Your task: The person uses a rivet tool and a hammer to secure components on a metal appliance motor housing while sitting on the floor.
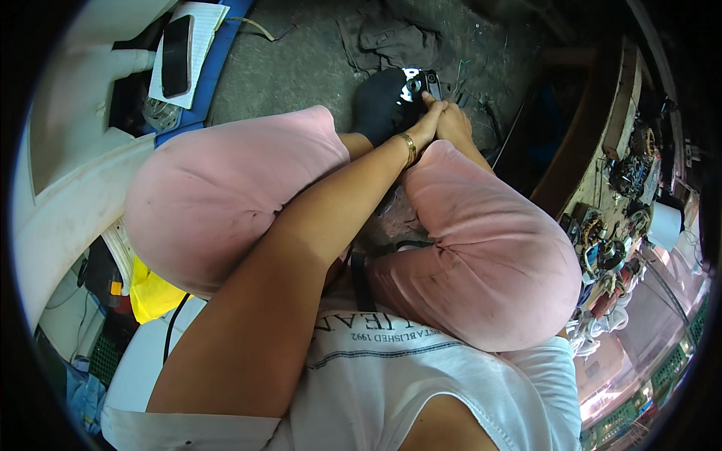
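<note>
Far out between my knees, my left hand point(426, 126) is closed, its thumb against a small black device point(432, 80) with rounded parts. Its exact kind is too small to tell. My right hand point(456, 126) lies close against the left one, curled, with its fingertips largely hidden. My left forearm point(338, 207) reaches across my lap, a gold-coloured bracelet point(408, 149) at the wrist. Most of my right arm is hidden behind my right knee. A black-and-white patch point(410, 74) shows beside the device, next to my dark-covered foot point(376, 101).
On a blue-edged surface at the far left lie a phone point(177, 56) and a lined notebook point(203, 34). Dark cloth point(391, 41) rests on the grey floor point(293, 75). A wooden bench point(587, 173) crowded with wires and small parts runs along the right. Yellow material point(154, 293) sits left.
</note>
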